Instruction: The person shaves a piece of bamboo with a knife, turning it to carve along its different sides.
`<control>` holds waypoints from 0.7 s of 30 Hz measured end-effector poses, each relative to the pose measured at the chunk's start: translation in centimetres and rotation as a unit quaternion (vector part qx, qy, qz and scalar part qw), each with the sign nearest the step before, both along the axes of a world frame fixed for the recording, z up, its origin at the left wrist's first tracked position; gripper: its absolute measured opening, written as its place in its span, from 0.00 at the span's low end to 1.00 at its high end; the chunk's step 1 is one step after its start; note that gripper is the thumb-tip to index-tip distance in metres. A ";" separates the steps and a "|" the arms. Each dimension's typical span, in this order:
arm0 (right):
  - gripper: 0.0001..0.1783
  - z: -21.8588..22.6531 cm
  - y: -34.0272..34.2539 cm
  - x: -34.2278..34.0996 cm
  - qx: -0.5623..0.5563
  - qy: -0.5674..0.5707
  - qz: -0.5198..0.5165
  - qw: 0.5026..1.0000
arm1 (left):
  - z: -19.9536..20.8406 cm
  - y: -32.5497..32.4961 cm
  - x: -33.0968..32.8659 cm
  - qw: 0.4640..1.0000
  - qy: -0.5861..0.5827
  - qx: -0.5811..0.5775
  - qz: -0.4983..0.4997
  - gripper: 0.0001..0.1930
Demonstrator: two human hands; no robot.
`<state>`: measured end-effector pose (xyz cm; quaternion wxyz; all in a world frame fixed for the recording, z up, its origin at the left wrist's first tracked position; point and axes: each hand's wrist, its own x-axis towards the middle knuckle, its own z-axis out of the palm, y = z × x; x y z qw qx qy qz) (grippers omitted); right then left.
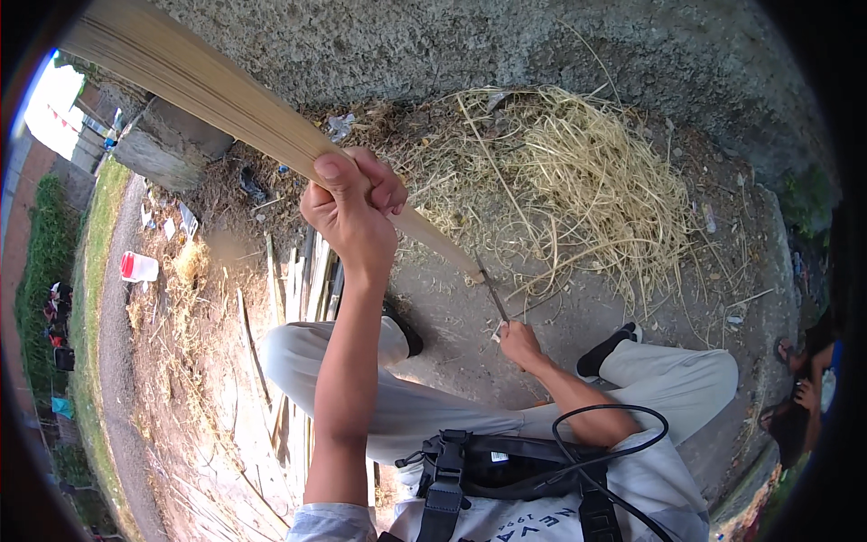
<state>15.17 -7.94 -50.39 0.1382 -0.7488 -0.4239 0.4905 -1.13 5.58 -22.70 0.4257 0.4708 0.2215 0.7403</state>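
- Head view: a long pale piece [226,99], finely lined, runs from ten o'clock to near the centre; one slat or several, I cannot tell.
- Left hand [352,212], at eleven o'clock, has its fingers wrapped around it.
- Right hand [519,343], toward four o'clock, has its fingers closed on a thin blade [493,293] at the piece's far end.
- Curly shavings [605,190] heap at two o'clock; straight strips [296,287] lie toward nine.

from here i'm seeing open ground [452,334] giving the right hand [519,345] passage between the shoes [607,350]; a straw heap [601,172] is crowding the far side, the wall [406,45] is standing behind, and the long bundle [262,117] is barring the upper left.
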 end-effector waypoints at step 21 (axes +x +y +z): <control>0.21 2.5 2.5 -2.5 0.321 0.010 0.017 0.947 | -0.4 0.6 -1.2 0.998 0.062 0.015 -0.010 0.31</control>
